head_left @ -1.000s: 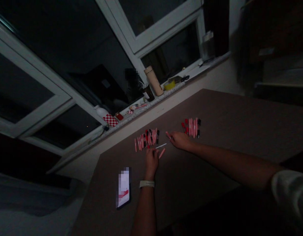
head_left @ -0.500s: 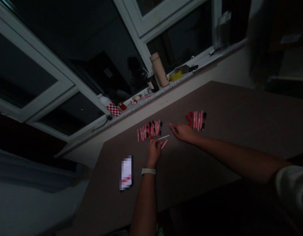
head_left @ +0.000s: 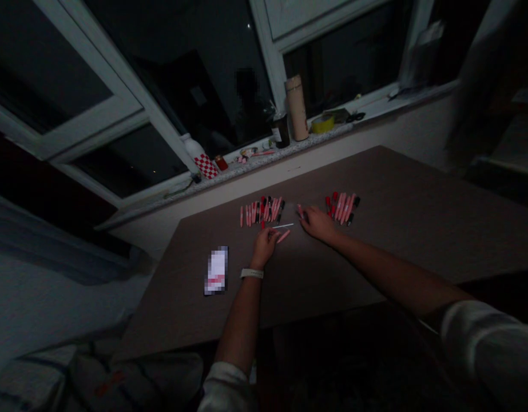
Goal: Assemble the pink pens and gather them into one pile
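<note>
My left hand (head_left: 264, 247) is closed near the middle of the table, its fingers round a pink pen barrel (head_left: 283, 236). A thin white stick (head_left: 283, 226), perhaps a pen refill, extends from beside the same fingertips; whether it is gripped or lies on the table I cannot tell. To the right, my right hand (head_left: 320, 223) pinches a short pink pen part (head_left: 300, 211). Beyond my left hand lies a row of pink, red and black pens (head_left: 251, 214). A second group of pink pens (head_left: 342, 207), with red and black ones at its sides, lies just past my right hand.
A phone with a lit, blurred screen (head_left: 216, 270) lies on the brown table (head_left: 190, 234) left of my left forearm. Along the windowsill stand a checkered bottle (head_left: 205, 165), a small red jar (head_left: 221, 163), a beige flask (head_left: 296, 109) and a yellow tape roll (head_left: 322, 124).
The camera view has shifted and tilted, so the table appears higher and more level. Both hands keep their hold and their places over the table, with hardly any movement.
</note>
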